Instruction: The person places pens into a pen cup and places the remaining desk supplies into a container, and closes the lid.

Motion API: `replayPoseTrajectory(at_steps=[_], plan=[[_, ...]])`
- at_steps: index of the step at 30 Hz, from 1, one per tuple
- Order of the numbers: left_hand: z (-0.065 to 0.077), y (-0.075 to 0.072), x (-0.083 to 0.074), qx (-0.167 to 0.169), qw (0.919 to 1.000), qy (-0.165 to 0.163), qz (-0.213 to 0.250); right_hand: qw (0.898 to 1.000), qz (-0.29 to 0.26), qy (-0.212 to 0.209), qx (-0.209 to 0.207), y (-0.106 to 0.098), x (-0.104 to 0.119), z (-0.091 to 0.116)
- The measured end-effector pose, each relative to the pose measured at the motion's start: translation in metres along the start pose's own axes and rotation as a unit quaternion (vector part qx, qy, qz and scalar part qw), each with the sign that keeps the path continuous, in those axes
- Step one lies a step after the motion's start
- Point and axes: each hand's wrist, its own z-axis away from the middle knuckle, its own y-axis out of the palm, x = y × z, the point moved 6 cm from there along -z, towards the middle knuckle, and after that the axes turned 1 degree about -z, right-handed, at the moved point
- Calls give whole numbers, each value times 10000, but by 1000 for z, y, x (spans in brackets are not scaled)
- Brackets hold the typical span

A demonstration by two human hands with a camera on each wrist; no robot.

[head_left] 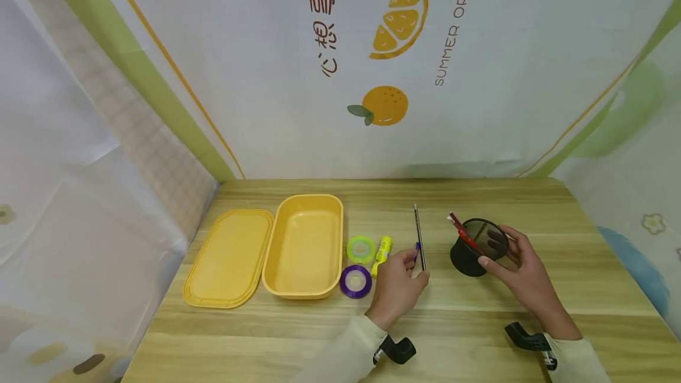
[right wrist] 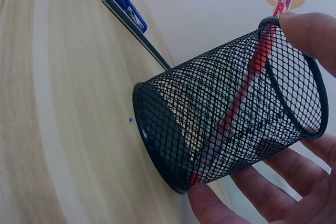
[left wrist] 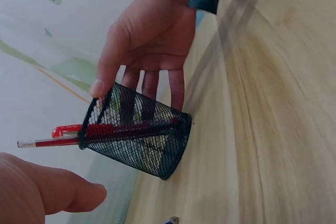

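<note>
My right hand [head_left: 524,279] grips a black mesh pen holder [right wrist: 226,103], its thumb at the rim and its fingers along the far side. Inside lean a red pen [right wrist: 262,51] and a dark red pencil [left wrist: 52,141], their ends sticking out over the rim. To the left, my left hand [head_left: 399,285] reaches down over a blue pen [right wrist: 131,11], thumb and forefinger apart on either side of it. Beside that pen a dark pencil [head_left: 419,229] lies on the table. The left thumb [left wrist: 79,190] shows apart from the holder in the left wrist view.
A yellow glue stick [head_left: 382,253], a green tape roll [head_left: 360,249] and a purple tape roll [head_left: 355,281] lie left of my left hand. Farther left are an orange-yellow box [head_left: 303,295] and its lid [head_left: 229,259]. A printed curtain [head_left: 266,105] hangs behind the wooden table [head_left: 452,336].
</note>
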Motion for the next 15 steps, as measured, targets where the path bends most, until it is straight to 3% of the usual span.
replayPoseTrajectory(at_steps=[15], plan=[[-4, 9, 4, 271, 9995, -130, -1, 9995, 18, -271, -137, 0, -3, 1]])
